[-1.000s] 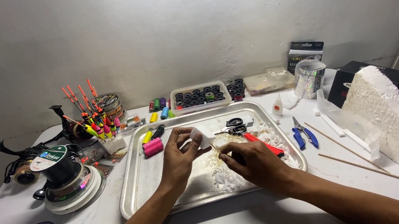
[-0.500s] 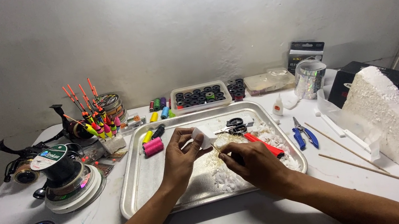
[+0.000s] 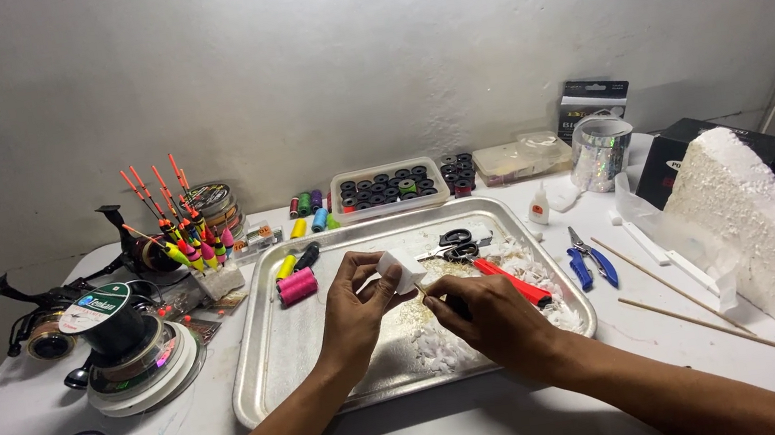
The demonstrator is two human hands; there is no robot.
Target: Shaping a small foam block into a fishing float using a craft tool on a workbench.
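My left hand [image 3: 356, 305] pinches a small white foam piece [image 3: 403, 268] over the metal tray [image 3: 267, 366]. Just to its right, my right hand [image 3: 486, 318] grips a red-handled cutter [image 3: 516, 283] whose tip meets the underside of the foam. White foam shavings [image 3: 441, 346] lie on the tray under both hands. Black scissors [image 3: 455, 243] rest at the tray's far side, and pink and yellow thread spools [image 3: 296, 283] sit at its left.
A large white foam block [image 3: 763, 225] sits at right beside thin wooden sticks [image 3: 716, 323] and blue pliers [image 3: 586, 260]. Line spools [image 3: 126, 335], fishing reels [image 3: 38, 317] and bright floats [image 3: 184, 241] crowd the left. A bobbin box [image 3: 388, 187] and a glue bottle [image 3: 538, 206] stand behind the tray.
Both hands stay over the tray; the foam piece has turned slightly in my left fingers while the right hand keeps working at it with the cutter.
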